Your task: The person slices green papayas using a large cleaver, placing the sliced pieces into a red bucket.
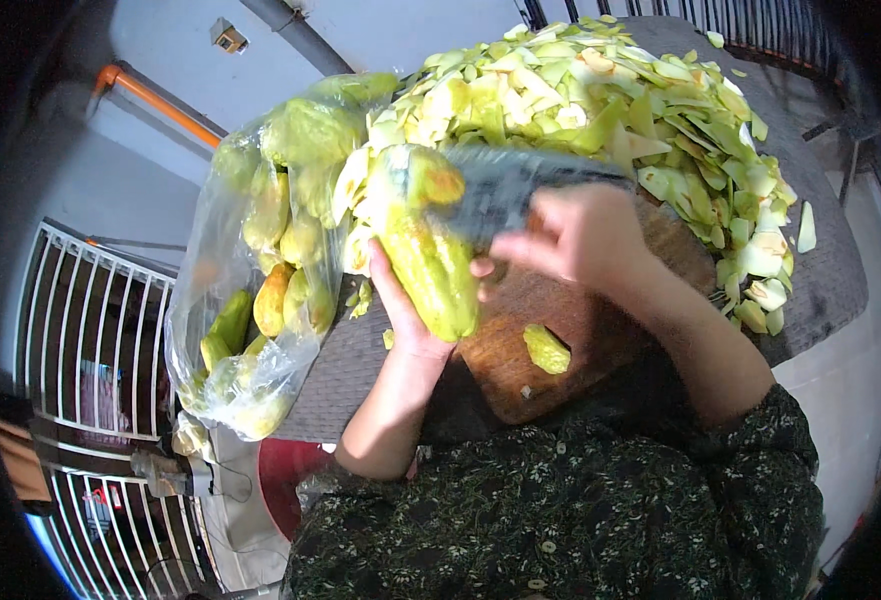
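Observation:
A long yellow-green fruit with a bumpy, ridged skin [425, 265] rests in my left hand [415, 318], whose fingers wrap round it from below. It is held tilted above the near left part of a brown wooden board [600, 310], with an orange-brown patch near its upper end. My right hand [585, 235] is closed on a cleaver; motion smears both. The cleaver's broad grey blade [520, 185] points left, its tip by the fruit's upper end; whether they touch I cannot tell. A small cut-off yellow-green piece [546, 349] lies on the board.
Behind the board rises a large heap of pale green slices [560, 90], spilling down to the right. At the left, a clear plastic bag [245, 370] holds several whole fruits. All stand on a grey textured tabletop [830, 260]. White railings [100, 330] are at far left.

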A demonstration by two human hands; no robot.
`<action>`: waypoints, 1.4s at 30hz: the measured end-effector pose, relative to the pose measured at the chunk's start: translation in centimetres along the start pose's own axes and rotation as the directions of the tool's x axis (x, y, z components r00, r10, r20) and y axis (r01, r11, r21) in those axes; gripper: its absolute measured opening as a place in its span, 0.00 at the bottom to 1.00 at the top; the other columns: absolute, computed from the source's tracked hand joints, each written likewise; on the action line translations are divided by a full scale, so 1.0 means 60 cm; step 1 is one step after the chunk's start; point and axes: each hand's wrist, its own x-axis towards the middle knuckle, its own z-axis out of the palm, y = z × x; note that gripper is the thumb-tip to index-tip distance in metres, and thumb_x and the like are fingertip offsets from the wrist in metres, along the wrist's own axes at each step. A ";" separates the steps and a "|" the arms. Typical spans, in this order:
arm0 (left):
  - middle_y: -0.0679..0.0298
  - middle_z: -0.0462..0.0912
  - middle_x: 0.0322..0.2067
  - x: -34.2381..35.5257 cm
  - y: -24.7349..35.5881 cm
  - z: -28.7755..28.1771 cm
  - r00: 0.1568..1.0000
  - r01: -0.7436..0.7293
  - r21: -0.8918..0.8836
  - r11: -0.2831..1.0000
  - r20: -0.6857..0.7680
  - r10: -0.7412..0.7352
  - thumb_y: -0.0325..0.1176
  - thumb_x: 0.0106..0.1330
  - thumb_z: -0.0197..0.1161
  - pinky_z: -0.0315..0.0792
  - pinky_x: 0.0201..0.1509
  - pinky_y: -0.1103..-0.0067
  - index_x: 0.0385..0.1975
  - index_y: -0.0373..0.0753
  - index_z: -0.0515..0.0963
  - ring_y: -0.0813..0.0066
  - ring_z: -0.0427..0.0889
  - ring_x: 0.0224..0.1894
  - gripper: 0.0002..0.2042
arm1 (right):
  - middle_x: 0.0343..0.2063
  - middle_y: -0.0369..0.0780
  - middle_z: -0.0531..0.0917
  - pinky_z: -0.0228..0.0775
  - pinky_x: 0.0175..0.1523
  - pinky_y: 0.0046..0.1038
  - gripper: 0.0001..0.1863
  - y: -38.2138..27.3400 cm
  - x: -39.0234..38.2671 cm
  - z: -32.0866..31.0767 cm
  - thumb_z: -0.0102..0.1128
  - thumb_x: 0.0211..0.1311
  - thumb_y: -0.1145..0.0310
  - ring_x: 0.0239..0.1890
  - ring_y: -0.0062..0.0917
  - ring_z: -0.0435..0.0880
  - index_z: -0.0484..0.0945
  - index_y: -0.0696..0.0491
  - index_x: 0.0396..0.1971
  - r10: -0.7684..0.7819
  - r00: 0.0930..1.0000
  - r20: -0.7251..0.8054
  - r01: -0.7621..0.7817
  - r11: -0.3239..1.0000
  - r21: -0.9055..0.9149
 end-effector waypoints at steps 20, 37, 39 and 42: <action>0.56 0.70 0.55 0.009 -0.020 -0.111 0.960 -0.132 0.510 0.850 -0.147 0.237 0.68 0.60 0.44 0.68 0.58 0.63 0.60 0.44 0.62 0.58 0.69 0.56 0.37 | 0.10 0.38 0.70 0.64 0.24 0.32 0.29 -0.073 -0.018 -0.033 0.69 0.37 0.41 0.14 0.35 0.72 0.67 0.50 0.10 -0.260 0.963 0.062 0.236 0.936 0.263; 0.56 0.74 0.35 0.001 -0.019 0.013 0.992 -0.052 0.154 0.987 0.125 0.032 0.78 0.51 0.37 0.64 0.29 0.72 0.53 0.42 0.66 0.67 0.71 0.28 0.45 | 0.11 0.47 0.74 0.67 0.26 0.37 0.35 0.067 0.030 -0.050 0.51 0.53 0.34 0.18 0.40 0.77 0.75 0.57 0.13 0.501 0.866 0.004 -0.495 0.855 0.153; 0.51 0.76 0.38 0.008 -0.016 0.001 0.985 0.028 0.045 0.999 0.170 -0.035 0.78 0.52 0.33 0.67 0.37 0.70 0.53 0.43 0.67 0.63 0.72 0.34 0.45 | 0.11 0.47 0.74 0.66 0.25 0.36 0.35 0.045 0.025 -0.054 0.54 0.51 0.35 0.18 0.40 0.76 0.74 0.58 0.13 0.396 0.914 0.087 -0.405 0.888 0.216; 0.58 0.76 0.41 0.017 -0.014 -0.003 0.991 0.069 0.061 0.996 0.112 -0.075 0.74 0.56 0.39 0.68 0.37 0.69 0.53 0.46 0.67 0.64 0.72 0.38 0.39 | 0.10 0.45 0.73 0.67 0.24 0.35 0.32 -0.007 0.017 -0.066 0.59 0.46 0.36 0.17 0.38 0.77 0.73 0.55 0.11 0.153 0.976 0.154 -0.194 0.932 0.305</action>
